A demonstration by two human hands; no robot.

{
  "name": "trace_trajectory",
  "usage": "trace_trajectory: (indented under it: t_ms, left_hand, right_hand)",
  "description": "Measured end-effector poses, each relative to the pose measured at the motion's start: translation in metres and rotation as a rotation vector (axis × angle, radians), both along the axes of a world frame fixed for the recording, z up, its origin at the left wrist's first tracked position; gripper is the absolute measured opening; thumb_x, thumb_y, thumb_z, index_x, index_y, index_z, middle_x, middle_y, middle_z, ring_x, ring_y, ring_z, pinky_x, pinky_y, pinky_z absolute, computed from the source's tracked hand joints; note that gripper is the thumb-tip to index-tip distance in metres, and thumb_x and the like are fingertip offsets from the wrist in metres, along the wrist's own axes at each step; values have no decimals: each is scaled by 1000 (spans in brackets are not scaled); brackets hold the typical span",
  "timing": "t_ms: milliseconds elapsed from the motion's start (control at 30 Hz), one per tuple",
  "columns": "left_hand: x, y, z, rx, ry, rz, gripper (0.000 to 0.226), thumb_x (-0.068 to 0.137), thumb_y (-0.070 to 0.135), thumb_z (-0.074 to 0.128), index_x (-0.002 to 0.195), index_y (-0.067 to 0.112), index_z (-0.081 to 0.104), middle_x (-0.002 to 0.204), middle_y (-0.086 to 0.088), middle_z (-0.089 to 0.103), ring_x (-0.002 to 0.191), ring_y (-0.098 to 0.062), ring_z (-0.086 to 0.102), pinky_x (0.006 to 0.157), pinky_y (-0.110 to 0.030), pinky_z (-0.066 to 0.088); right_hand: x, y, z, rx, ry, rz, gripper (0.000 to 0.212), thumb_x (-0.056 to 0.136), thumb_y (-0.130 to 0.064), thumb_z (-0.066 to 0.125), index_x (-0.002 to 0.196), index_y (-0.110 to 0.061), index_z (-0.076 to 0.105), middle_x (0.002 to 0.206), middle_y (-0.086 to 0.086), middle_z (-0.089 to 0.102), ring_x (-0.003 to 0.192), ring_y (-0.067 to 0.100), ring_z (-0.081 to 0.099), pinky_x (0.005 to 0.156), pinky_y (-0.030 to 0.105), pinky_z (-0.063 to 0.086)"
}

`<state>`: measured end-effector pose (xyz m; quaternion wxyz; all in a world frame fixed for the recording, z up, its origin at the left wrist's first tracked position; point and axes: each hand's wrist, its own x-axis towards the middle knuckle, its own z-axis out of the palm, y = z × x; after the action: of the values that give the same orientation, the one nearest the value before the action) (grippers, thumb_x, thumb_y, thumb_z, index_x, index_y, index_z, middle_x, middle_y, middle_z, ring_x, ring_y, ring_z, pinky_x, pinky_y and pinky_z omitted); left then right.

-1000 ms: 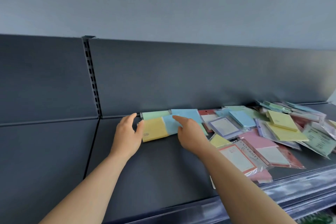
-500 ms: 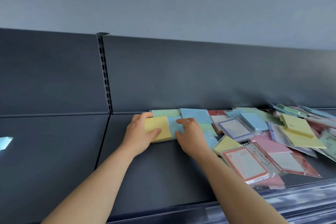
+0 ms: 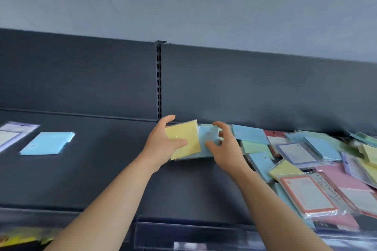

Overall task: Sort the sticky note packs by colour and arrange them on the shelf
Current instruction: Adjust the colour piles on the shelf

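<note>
Pinches light, stiff, likely film-slick yellow sticky note pack at its left edge with left hand, right hand curled round blue pack.

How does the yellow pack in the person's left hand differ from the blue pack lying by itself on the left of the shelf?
Colour: the yellow pack is pale yellow, the blue pack light blue. State: the left hand grips the yellow pack, tilted; the blue pack lies flat on the shelf, untouched. Place: the yellow pack is beside the pile; the blue pack lies apart, far left. Both are flat, plain-coloured.
</note>
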<state>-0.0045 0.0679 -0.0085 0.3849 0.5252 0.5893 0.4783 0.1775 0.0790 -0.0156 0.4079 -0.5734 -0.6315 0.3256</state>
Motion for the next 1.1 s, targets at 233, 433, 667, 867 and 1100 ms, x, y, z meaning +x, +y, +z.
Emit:
trace_trajectory:
  t_ms: [233,433,667,867,1100]
  left_hand:
    - [-62,-34,2,21,-87,123,78,75,13,75,138,42,38,124,4,52,109,-18,56,86,-35,52]
    - [-142,-66,2,-27,-63,238,75,78,14,76,139,37,38,127,4,51,111,-19,54,88,-33,47]
    - [-249,-104,6,-24,-57,408,66,76,14,79,132,23,45,122,1,55,104,-18,59,67,-27,49]
    - [-324,-123,12,-44,-19,453,42,83,8,71,118,17,50,109,-2,60,91,-18,61,55,-28,48]
    - [-372,-123,10,-143,34,465,45,86,5,62,121,21,39,109,-5,54,80,-14,54,58,-29,45]
  right_hand:
    - [-59,-13,12,-12,87,144,46,91,-6,52,128,-34,45,74,-3,46,44,3,37,41,14,33]
    - [-135,-30,18,-40,107,237,49,90,-1,49,128,-31,46,69,-2,50,51,6,40,38,14,32]
    - [-242,-48,17,-110,165,262,49,91,-4,51,135,-25,42,102,7,66,66,11,54,42,10,40]
    - [-320,-55,14,-108,134,214,50,93,-9,50,138,-23,37,108,4,60,76,12,56,51,15,43]
    - [-372,-49,12,-73,40,134,54,94,-7,47,144,-17,29,107,-2,49,79,12,51,51,16,39]
